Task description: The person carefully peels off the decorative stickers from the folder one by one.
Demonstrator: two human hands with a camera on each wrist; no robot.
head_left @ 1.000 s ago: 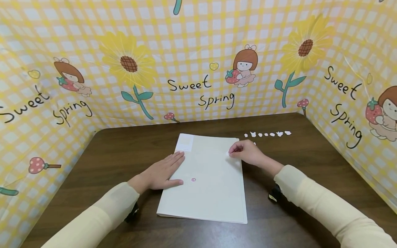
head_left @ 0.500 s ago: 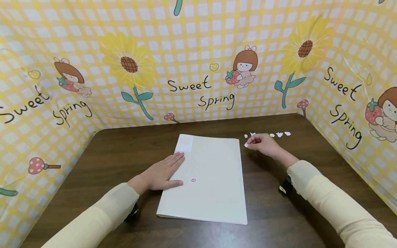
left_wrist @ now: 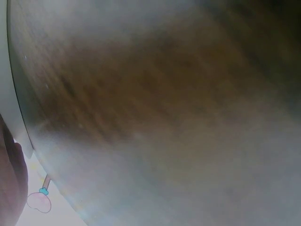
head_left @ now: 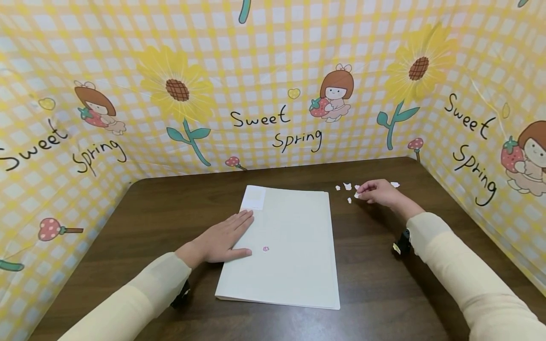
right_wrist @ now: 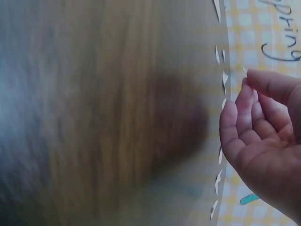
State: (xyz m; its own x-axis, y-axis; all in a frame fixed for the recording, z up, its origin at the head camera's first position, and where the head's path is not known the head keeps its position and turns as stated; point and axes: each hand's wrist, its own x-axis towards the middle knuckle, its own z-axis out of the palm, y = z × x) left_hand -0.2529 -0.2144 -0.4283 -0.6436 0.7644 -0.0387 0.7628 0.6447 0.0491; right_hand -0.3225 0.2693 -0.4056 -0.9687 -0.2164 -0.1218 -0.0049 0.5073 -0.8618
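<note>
A cream folder [head_left: 294, 246] lies flat on the brown table, with a tiny pink sticker [head_left: 266, 248] on its front and a white label [head_left: 254, 197] in its far left corner. My left hand [head_left: 219, 240] rests with straight fingers on the folder's left edge. Beyond the folder's right side, my right hand [head_left: 379, 193] pinches a small white paper scrap [head_left: 356, 195] between thumb and fingertips, low over the table. The right wrist view shows only a thin tip of this scrap [right_wrist: 244, 69]. A loose scrap [head_left: 349, 201] lies just left of that hand.
A row of small white scraps [head_left: 347, 186] stretches along the back right of the table [head_left: 170, 203], partly hidden behind my right hand. Yellow checked cloth [head_left: 264, 85] stands around the table's back and sides. The left wrist view is mostly blurred.
My right hand has moved right, off the folder's right edge to beside the scrap row, still pinching a white scrap. The loose scrap there is now uncovered. My left hand stays put.
</note>
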